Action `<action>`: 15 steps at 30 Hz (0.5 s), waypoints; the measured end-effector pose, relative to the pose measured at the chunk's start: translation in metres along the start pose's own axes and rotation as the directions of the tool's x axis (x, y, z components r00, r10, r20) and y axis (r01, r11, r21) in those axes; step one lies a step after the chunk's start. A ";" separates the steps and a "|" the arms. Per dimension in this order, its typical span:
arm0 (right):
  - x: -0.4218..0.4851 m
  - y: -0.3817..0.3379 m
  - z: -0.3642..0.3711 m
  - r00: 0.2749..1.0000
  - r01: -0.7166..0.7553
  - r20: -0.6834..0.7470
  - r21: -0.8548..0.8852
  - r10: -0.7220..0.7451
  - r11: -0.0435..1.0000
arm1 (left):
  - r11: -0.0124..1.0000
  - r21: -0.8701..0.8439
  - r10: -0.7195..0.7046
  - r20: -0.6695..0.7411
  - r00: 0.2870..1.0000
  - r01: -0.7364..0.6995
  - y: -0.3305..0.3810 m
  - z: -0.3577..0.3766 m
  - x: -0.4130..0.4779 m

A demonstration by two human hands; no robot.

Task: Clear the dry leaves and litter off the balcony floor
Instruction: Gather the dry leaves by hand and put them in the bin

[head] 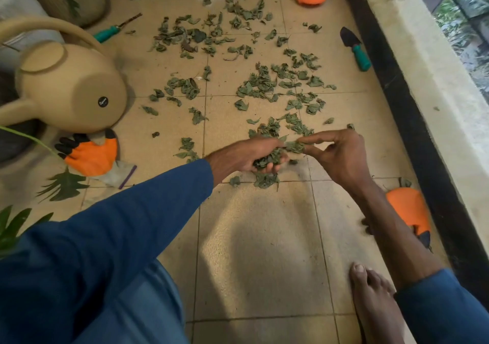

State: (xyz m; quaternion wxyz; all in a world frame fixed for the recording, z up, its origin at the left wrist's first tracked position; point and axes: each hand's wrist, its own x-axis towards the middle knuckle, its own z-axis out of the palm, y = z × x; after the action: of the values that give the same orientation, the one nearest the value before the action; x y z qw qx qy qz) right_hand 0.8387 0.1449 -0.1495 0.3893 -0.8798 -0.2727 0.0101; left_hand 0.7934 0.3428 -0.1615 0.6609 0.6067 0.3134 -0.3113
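Blue sleeve (119,224); left hand (243,156) around leaves (267,160)

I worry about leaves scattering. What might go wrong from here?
The left hand holds a full heap of dry leaves; as the right hand pinches more in, some may spill back onto the floor. Both hands are bare while the orange glove lies unused, so scratches are possible.

Watering can (71,87) spout off L edge; orange glove (408,207) partly behind R forearm (397,240).
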 end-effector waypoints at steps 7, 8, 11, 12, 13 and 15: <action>0.013 -0.049 0.023 0.999 0.040 0.037 -0.186 -0.034 0.982 | 0.969 -0.245 -0.003 0.083 0.997 0.023 0.014 0.007 -0.016; 0.012 -0.053 0.027 0.999 0.043 0.037 -0.196 -0.036 0.980 | 0.966 -0.257 0.002 0.048 0.999 0.011 0.014 0.007 -0.014; 0.009 -0.069 0.038 0.994 0.093 0.077 -0.211 -0.078 0.973 | 0.953 -0.300 0.022 -0.088 0.996 -0.047 0.013 0.004 -0.012; 0.007 -0.073 0.040 0.991 0.099 0.103 -0.190 -0.080 0.977 | 0.950 -0.307 0.026 -0.132 0.991 -0.066 0.012 0.002 -0.013; 0.007 -0.075 0.042 0.989 0.090 0.129 -0.157 -0.070 0.983 | 0.949 -0.304 0.032 -0.175 0.984 -0.085 0.012 0.000 -0.013; 0.007 -0.078 0.043 0.983 0.058 0.177 -0.081 -0.043 0.995 | 0.956 -0.268 0.048 -0.266 0.963 -0.122 0.011 -0.006 -0.014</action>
State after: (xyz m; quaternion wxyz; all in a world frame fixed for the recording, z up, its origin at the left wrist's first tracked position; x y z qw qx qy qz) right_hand 0.7978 0.2202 -0.1244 0.3260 -0.8841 -0.3283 0.0657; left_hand 0.7929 0.3497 -0.1442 0.7073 0.5545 0.4109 -0.1532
